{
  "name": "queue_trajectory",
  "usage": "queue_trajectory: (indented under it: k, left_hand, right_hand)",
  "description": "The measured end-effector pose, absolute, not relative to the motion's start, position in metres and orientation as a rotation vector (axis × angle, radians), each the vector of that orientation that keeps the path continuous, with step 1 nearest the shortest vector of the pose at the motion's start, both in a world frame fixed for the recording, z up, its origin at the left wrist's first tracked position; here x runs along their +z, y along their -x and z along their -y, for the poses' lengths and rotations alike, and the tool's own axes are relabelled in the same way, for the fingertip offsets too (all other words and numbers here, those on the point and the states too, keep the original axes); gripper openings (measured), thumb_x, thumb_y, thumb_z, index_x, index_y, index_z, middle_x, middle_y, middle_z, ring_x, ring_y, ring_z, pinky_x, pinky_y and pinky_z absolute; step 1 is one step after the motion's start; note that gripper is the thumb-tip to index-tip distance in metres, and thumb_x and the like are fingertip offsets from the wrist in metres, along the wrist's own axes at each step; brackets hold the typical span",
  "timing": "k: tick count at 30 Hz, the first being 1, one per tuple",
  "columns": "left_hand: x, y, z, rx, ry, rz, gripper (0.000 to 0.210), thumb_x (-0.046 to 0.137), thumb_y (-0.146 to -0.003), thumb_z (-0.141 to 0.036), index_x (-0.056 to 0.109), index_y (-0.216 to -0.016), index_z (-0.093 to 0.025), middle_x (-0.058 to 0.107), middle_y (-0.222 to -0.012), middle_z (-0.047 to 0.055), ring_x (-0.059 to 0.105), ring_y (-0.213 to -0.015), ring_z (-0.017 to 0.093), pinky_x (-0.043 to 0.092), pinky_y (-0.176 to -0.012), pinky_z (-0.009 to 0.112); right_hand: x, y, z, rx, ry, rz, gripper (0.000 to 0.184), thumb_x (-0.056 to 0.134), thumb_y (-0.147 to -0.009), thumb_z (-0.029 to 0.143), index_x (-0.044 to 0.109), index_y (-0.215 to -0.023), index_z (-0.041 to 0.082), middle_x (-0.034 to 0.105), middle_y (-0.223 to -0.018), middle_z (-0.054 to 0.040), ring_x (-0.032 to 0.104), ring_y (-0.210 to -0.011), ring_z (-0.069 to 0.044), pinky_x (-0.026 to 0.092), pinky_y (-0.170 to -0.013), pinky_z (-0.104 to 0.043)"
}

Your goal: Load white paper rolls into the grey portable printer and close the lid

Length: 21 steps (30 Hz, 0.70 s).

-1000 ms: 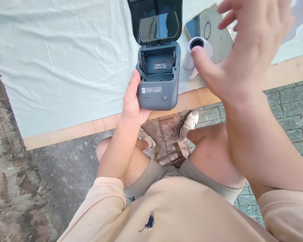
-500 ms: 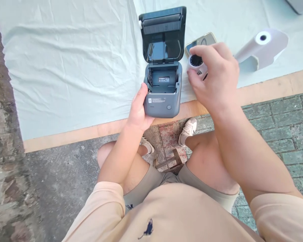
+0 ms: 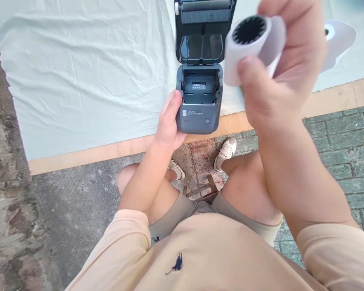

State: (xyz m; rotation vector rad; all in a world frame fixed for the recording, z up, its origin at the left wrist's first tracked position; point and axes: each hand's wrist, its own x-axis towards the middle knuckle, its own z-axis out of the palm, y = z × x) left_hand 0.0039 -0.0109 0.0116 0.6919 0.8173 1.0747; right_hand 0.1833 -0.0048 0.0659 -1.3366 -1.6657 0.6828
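Observation:
My left hand [image 3: 169,121] grips the lower left side of a small dark grey label printer [image 3: 197,119]. The printer's lid [image 3: 202,42] stands raised, and its paper bay holds no roll, only a printed sticker on the inner wall. In my right hand [image 3: 279,76] is a white label roll [image 3: 241,60] with a black toothed core facing up toward me. My thumb presses its near side, and a loose strip of paper curls out on the right. The roll is up and right of the printer, apart from it.
A second white paper roll [image 3: 336,44] lies at the right, partly unrolled and partly behind my right hand. Pale cloth [image 3: 94,81] covers the table, whose wooden edge [image 3: 94,149] runs along the near side. A wooden stool part [image 3: 204,188] shows between my legs.
My right hand has lifted the label roll up and closer to the camera. The printer has shifted slightly up and right in view, still in my left hand. The phone is now hidden.

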Motion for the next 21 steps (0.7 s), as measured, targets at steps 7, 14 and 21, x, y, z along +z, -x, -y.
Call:
queue_trajectory:
  k: [7,14,21]
  left_hand:
    - [0.011,-0.008,0.016,1.152,-0.754,-0.882,0.027,0.064,-0.096,-0.050,0.069,-0.108,-0.026,0.076,-0.117,0.003,0.054,-0.149,0.027,0.053,-0.118,0.040]
    - [0.009,-0.008,0.016,1.161,-0.745,-0.900,0.024,0.061,-0.098,-0.047,0.067,-0.104,-0.024,0.074,-0.111,0.002,0.054,-0.149,0.026,0.053,-0.117,0.040]
    - [0.015,-0.005,0.012,1.115,-0.686,-0.854,0.048,0.045,-0.098,-0.065,0.068,-0.099,-0.023,0.076,-0.114,0.008,0.050,-0.152,0.029,0.052,-0.119,0.041]
  right_hand:
    - [0.080,-0.154,0.006,0.375,1.580,1.998,0.023,0.054,-0.084,0.021,0.054,-0.104,0.032,0.073,-0.113,-0.0029,0.070,-0.104,-0.030,0.047,-0.095,-0.051]
    - [0.067,-0.160,-0.001,0.329,1.579,2.084,0.017,0.055,-0.085,0.017,0.066,-0.087,0.030,0.075,-0.115,-0.0012,0.068,-0.108,-0.031,0.045,-0.089,-0.050]
    - [0.062,-0.158,0.006,0.270,1.340,2.117,0.021,0.058,-0.095,0.033,0.075,-0.084,0.030,0.076,-0.089,-0.0004,0.066,-0.103,-0.029,0.039,-0.094,-0.053]
